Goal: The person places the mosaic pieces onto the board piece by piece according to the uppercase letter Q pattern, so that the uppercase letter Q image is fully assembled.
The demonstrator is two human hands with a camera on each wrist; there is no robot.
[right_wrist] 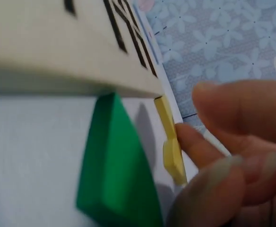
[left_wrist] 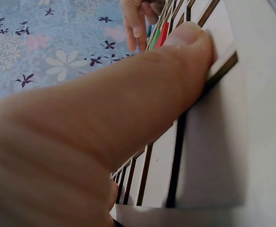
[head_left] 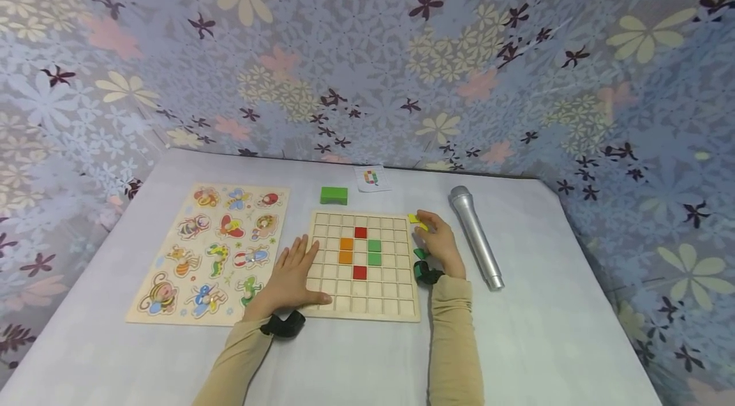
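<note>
A wooden grid board [head_left: 387, 307] lies on the table, bearing red tiles [head_left: 360, 272], orange tiles [head_left: 346, 244] and green tiles [head_left: 374, 259]. My left hand [head_left: 294, 277] rests on its left edge, fingers spread; the left wrist view shows the thumb [left_wrist: 142, 90] lying across the grid. Beside the board's upper right corner, my right hand [head_left: 441, 243] is at two yellow blocks [head_left: 418, 221]. One fingertip touches them in the right wrist view, the other fingers lie loosely bent. A green block [right_wrist: 119, 175] lies closer to the wrist, against the board's side.
An insect-picture puzzle board [head_left: 230, 246] lies at left. Behind the grid board are a bright green block [head_left: 334, 195] and a small card with a coloured pattern [head_left: 372, 179]. A silver microphone [head_left: 476, 237] lies right of my right hand. Flowered cloth [head_left: 367, 74] hangs behind the table.
</note>
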